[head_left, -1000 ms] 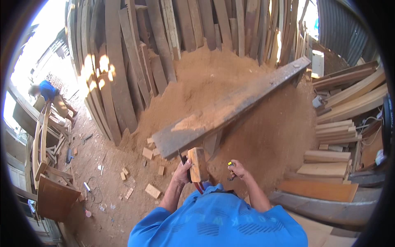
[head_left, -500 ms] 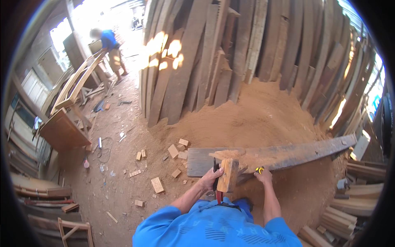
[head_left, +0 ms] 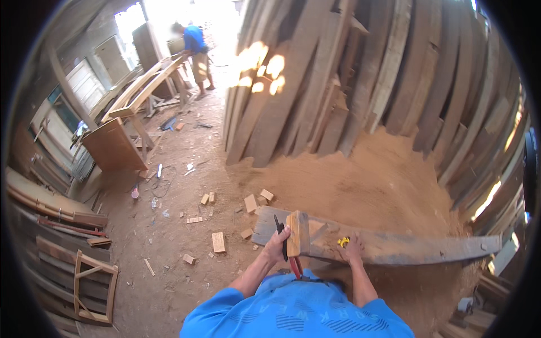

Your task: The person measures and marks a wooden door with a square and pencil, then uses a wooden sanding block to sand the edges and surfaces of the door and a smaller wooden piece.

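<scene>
My left hand (head_left: pixel 276 247) is closed around a wooden block (head_left: pixel 297 234) and a slim black tool (head_left: pixel 280 232) pressed along its left side. A red piece (head_left: pixel 296 267) shows below the block; whether it belongs to that tool I cannot tell. In my right hand (head_left: pixel 354 249) is a small yellow and black tape measure (head_left: pixel 343 242), above a long, dusty plank (head_left: pixel 394 248). The block overlaps the plank's left part in view.
Small wood offcuts (head_left: pixel 218 242) litter the ground to the left. Tall boards (head_left: pixel 310 96) lean in a row behind a sawdust heap (head_left: pixel 360 180). At the far left, a person (head_left: pixel 195 50) in blue bends over a wooden frame (head_left: pixel 147 84). A small frame (head_left: pixel 94 287) lies lower left.
The view has turned, so the surroundings sit further right. My left hand and the block have shifted left in the picture. My right hand with the tape measure now appears over the plank.
</scene>
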The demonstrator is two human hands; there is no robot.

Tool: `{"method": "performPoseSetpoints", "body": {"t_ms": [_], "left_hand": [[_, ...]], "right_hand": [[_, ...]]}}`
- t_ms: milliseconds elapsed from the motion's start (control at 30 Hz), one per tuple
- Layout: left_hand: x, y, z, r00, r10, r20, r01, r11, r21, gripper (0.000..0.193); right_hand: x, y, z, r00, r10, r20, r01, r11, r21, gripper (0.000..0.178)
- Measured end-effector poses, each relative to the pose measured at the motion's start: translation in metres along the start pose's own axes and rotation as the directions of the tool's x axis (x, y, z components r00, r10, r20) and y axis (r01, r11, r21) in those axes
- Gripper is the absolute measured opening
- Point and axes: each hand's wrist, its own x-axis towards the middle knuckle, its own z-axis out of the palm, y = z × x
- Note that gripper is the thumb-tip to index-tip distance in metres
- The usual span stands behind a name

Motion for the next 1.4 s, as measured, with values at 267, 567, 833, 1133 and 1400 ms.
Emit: {"method": "performPoseSetpoints", "body": {"t_ms": [267, 567, 833, 1133, 1400], "left_hand": [[0.083, -0.08, 0.068, 0.978, -0.21, -0.021, 0.208, 0.976, -0.061, 0.063], [0.128, -0.133, 0.184, 0.915, -0.401, 0.049, 0.339, 0.828, 0.446, 0.05], [0.147, -0.127, 0.21, 0.969, -0.245, 0.031, 0.213, 0.894, 0.394, 0.032], [0.161, -0.159, 0.204, 0.99, -0.12, 0.067, 0.128, 0.983, -0.131, 0.026], [0.163, -0.213, 0.202, 0.958, -0.27, 0.092, 0.284, 0.929, -0.239, 0.024]], "right_hand": [[-0.034, 0.032, -0.125, 0.802, -0.47, 0.37, -0.418, 0.002, 0.909, 0.065], [-0.038, 0.09, -0.177, 0.929, -0.369, -0.022, 0.004, -0.049, 0.999, 0.055], [0.013, 0.232, -0.093, 0.932, 0.295, 0.209, -0.185, -0.107, 0.977, 0.037], [0.021, 0.272, -0.031, 0.81, 0.579, -0.09, -0.545, 0.801, 0.249, 0.05], [-0.008, 0.192, -0.098, 0.848, -0.309, 0.43, -0.523, -0.611, 0.594, 0.034]]}}
